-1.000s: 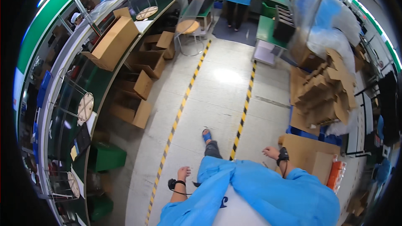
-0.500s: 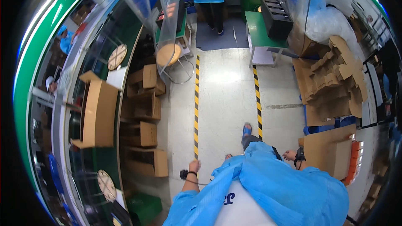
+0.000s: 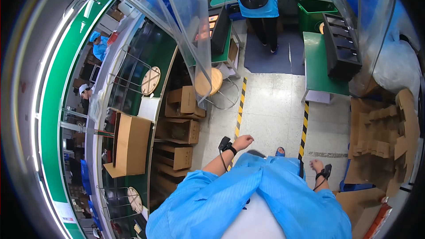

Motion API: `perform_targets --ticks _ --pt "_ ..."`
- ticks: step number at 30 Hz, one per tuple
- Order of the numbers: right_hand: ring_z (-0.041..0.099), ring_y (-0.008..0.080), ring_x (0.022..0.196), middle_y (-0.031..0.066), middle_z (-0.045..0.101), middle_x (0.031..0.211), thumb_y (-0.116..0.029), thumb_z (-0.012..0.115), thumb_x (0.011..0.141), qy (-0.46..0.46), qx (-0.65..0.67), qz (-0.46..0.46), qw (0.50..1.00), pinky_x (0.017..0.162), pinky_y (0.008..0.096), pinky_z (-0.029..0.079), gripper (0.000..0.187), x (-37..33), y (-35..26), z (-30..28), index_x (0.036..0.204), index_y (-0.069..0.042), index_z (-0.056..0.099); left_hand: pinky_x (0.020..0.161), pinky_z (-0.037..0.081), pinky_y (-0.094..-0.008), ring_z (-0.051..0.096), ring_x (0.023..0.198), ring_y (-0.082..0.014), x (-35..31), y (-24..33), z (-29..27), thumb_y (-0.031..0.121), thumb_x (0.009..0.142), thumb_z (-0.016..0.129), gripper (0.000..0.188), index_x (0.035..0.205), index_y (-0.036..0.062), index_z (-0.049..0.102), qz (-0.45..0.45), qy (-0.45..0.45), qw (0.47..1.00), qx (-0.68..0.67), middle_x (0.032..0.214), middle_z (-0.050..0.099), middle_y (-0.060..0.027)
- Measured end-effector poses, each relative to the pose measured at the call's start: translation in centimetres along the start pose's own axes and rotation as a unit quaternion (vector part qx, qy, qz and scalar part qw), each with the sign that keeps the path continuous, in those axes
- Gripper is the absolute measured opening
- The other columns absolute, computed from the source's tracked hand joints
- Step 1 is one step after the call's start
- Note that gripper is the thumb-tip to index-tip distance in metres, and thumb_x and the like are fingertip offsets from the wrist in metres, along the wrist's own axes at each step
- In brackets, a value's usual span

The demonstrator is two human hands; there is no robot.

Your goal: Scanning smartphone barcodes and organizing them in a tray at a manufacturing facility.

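My left hand swings out over the floor in front of my body. Its fingers are curled in, and nothing shows in them. Lower on the right, my right hand hangs beside my blue smock, with loosely bent fingers a little apart and no object held. Each wrist carries a black strap with a small dark device, a left one and a right one. Neither hand touches anything. My blue shoe shows just ahead of the smock.
Cardboard boxes line the left beside a green bench. A round wooden stool stands ahead. A green table bears a black rack. Cardboard inserts pile up at right. Ahead, a person in blue stands at a workbench.
I have moved forward; the stool, the green table and the person ahead are nearer. The view has turned left. My left hand has swung forward; both hands stay empty.
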State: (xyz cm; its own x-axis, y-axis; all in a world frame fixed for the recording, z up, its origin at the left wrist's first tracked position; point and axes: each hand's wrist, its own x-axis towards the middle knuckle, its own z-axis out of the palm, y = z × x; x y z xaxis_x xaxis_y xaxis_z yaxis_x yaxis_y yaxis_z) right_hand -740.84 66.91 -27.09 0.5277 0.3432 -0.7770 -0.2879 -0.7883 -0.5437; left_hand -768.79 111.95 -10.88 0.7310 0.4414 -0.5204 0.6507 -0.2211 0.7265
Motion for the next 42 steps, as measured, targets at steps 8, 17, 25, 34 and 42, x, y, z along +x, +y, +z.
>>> perform_targets --ticks 8,17,25,34,42 --pt "0.061 0.0154 0.056 0.0079 0.066 0.07 -0.023 0.059 0.086 0.047 0.109 -0.075 0.99 0.051 0.0296 0.049 0.024 9.4 -15.3 0.8 0.088 -0.002 0.07 0.077 0.053 -0.0309 0.066 0.084 -0.0177 18.3 5.1 -10.1 0.016 0.091 0.051 0.027 0.108 0.0003 0.065 -0.021 -0.086 0.996 0.014 0.093 0.069 -0.0107" --pt "0.065 0.0167 0.062 0.0073 0.069 0.076 -0.022 0.05 0.089 0.048 -0.004 0.092 0.995 0.054 0.0295 0.051 0.029 8.4 -30.2 3.6 0.095 -0.003 0.072 0.07 0.052 -0.0286 0.064 0.078 -0.0148 42.5 19.0 -21.4 0.012 0.09 0.047 0.025 0.102 0.0024 0.066 0.006 -0.081 0.996 -0.042 0.086 0.068 -0.0069" --pt "0.062 0.015 0.062 0.0054 0.066 0.075 -0.026 0.055 0.09 0.048 0.104 0.026 0.993 0.055 0.0294 0.051 0.029 21.6 -36.0 5.1 0.097 -0.001 0.069 0.073 0.053 -0.0474 0.067 0.079 -0.0374 55.9 22.7 -25.3 0.018 0.077 0.054 0.021 0.084 0.007 0.07 0.215 -0.106 0.906 0.348 0.081 0.068 -0.0194" --pt "0.056 0.0105 0.054 0.0022 0.062 0.068 -0.021 0.052 0.093 -0.042 0.143 0.032 0.988 0.049 0.0255 0.045 0.024 31.1 -45.2 -3.6 0.088 -0.004 0.069 0.073 0.053 -0.0425 0.066 0.083 -0.0306 62.0 32.2 -40.1 0.017 0.081 0.054 0.017 0.088 0.01 0.068 0.192 0.0 0.93 0.315 0.085 0.068 -0.0121" --pt "0.06 0.0088 0.067 -0.001 0.065 0.081 -0.023 0.05 0.095 -0.072 0.113 0.09 0.987 0.061 0.0241 0.049 0.021 38.2 -54.8 -4.2 0.097 -0.01 0.066 0.075 0.052 -0.0429 0.065 0.086 -0.0322 62.0 27.1 -48.5 0.017 0.08 0.056 0.016 0.089 0.0082 0.066 0.148 0.113 0.922 0.339 0.085 0.067 -0.0128"
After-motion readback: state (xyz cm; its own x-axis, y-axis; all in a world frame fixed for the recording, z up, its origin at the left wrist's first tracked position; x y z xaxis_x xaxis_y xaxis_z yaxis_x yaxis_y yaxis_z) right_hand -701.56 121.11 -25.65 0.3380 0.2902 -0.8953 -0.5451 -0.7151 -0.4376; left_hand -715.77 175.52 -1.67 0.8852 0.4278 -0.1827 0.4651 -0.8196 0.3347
